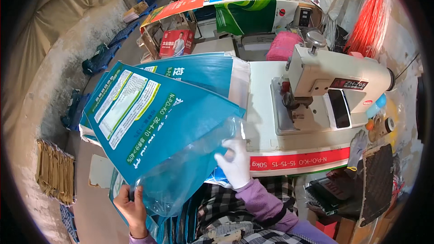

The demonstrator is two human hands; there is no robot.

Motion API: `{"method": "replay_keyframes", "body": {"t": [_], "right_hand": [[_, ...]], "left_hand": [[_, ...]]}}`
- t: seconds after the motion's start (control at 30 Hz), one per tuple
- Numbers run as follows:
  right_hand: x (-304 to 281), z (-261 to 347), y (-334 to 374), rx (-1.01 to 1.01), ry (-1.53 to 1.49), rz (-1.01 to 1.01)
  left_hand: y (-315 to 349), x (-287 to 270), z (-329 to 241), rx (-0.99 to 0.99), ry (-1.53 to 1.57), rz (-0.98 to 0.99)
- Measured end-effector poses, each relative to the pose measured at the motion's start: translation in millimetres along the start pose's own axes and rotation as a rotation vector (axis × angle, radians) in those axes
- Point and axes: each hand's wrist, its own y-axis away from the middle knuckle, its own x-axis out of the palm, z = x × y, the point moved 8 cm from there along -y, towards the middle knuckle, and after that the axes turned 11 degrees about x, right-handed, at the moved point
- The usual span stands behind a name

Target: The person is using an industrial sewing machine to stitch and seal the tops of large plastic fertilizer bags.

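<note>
A printed teal fertilizer sack [153, 95] lies slanted across the table's left part, its panels of text running diagonally. Clear plastic film, apparently a liner [181, 176], spreads from the sack's near edge towards my lap. My bare left hand [131, 208] is closed at the lower-left edge, thumb and fingers pinching the sack or film there; a small dark patch shows at the fingertips. In a white glove, my right hand [236, 165] pinches the film at the sack's right end. More teal sacks [210, 70] are stacked beneath and behind.
A cream sewing machine [332, 70] stands on the white table [260, 104] to the right, a phone [339, 108] leaning by it. Red strands [368, 18] hang at the far right. Behind are a red box [176, 43] and pink bundle [284, 45]. Brown folded sacks [54, 171] sit far left.
</note>
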Motion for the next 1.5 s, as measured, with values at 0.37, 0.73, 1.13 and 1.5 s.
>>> {"method": "replay_keyframes", "body": {"t": [0.37, 0.73, 1.13, 1.5], "right_hand": [[39.4, 87.7, -24.0, -0.376, 0.057, 0.039], [25.2, 95.6, -42.2, -0.341, -0.05, -0.054], [26.7, 96.9, -47.4, -0.23, -0.082, 0.076], [-96.0, -87.5, -25.5, 0.184, 0.469, -0.267]], "left_hand": [[3.1, 11.0, -15.5, 0.074, 0.002, 0.118], [9.0, 25.0, -20.6, 0.117, 0.015, 0.191], [5.9, 31.9, -20.2, 0.113, 0.061, 0.229], [-14.5, 9.8, 8.2, 0.038, 0.187, -0.021]]}}
